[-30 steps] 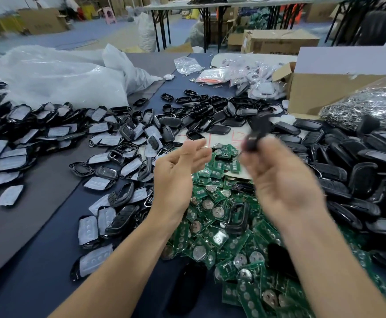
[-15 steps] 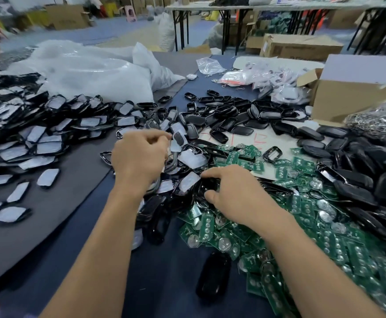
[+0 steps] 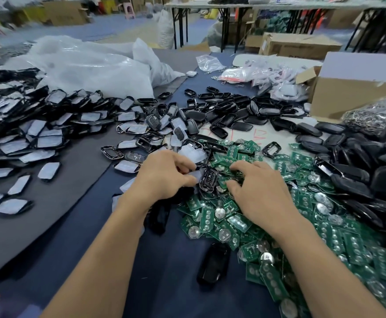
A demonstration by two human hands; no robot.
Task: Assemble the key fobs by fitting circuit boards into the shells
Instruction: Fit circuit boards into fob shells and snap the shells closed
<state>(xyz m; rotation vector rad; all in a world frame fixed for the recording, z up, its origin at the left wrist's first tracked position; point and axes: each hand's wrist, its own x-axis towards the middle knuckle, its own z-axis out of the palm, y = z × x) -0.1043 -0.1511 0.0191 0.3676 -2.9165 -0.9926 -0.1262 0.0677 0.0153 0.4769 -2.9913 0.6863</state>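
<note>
Left hand [image 3: 164, 174] pinches a shell [image 3: 209, 180] by its edge, right hand [image 3: 258, 193] rests curled fingers on the boards [image 3: 306, 199] (gripping one? can't tell)

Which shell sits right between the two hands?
The shiny-rimmed shell with its button side showing, tilted up between the left hand and right hand; all others lie outside that gap.

Boards [image 3: 222, 216] green with silver discs; shells [image 3: 352, 177] glossy black; bench [image 3: 164, 260] dark blue; mat [image 3: 56, 203] grey; box [image 3: 348, 97] brown.
</note>
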